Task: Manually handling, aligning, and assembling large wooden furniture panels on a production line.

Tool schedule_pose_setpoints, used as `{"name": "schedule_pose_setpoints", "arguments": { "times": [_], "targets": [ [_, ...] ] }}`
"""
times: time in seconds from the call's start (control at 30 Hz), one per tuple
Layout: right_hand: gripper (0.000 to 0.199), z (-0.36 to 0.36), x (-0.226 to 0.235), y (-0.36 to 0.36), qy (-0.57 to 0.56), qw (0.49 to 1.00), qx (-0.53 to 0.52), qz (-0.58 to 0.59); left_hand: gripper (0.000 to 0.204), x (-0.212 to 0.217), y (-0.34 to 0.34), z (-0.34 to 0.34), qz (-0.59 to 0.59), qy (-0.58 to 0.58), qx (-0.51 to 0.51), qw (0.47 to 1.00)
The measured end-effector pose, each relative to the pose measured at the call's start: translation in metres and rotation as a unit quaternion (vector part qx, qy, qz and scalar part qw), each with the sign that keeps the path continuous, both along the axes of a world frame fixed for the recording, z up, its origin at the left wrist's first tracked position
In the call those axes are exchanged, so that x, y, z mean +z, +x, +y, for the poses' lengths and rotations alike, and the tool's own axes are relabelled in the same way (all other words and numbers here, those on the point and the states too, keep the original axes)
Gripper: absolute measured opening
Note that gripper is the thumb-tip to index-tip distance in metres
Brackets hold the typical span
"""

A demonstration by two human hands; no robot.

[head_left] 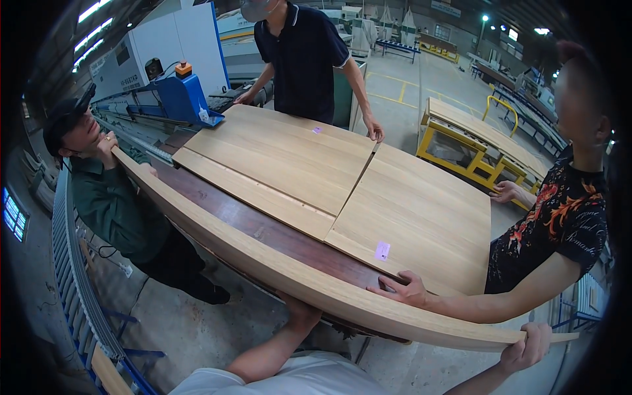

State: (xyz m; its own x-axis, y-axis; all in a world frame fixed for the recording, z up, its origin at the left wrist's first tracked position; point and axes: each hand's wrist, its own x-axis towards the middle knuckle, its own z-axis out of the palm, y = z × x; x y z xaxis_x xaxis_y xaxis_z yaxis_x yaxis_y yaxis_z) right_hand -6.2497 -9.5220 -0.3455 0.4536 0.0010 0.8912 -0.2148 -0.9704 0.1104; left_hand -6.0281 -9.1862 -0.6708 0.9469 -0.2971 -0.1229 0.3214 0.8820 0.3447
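RH (528,347) on brd (336,294) edge, flr (178,332) below.

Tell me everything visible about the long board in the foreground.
The long board looks like pale, straight-grained wood; its curve may be lens distortion. It seems tilted on edge, along the near side of the dark reddish surface. The right hand grips its right end; a co-worker's hand holds the left end. The left hand reaches underneath, fingers hidden.
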Motion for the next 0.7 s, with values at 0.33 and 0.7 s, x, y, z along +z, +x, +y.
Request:
{"name": "schedule_pose_setpoints", "arguments": {
  "times": [0.33, 0.7],
  "targets": [
    [0.055, -0.004, 0.003, -0.007, -0.028, 0.999, 0.01, 0.014, 0.031, -0.019, 0.002, -0.008, -0.076, -0.131, 0.002, 0.988],
    [0.053, -0.014, 0.004, -0.02, -0.031, 0.999, -0.003, 0.008, 0.04, -0.04, 0.035, -0.039, 0.119, -0.074, 0.118, 0.983]
  ]
}}
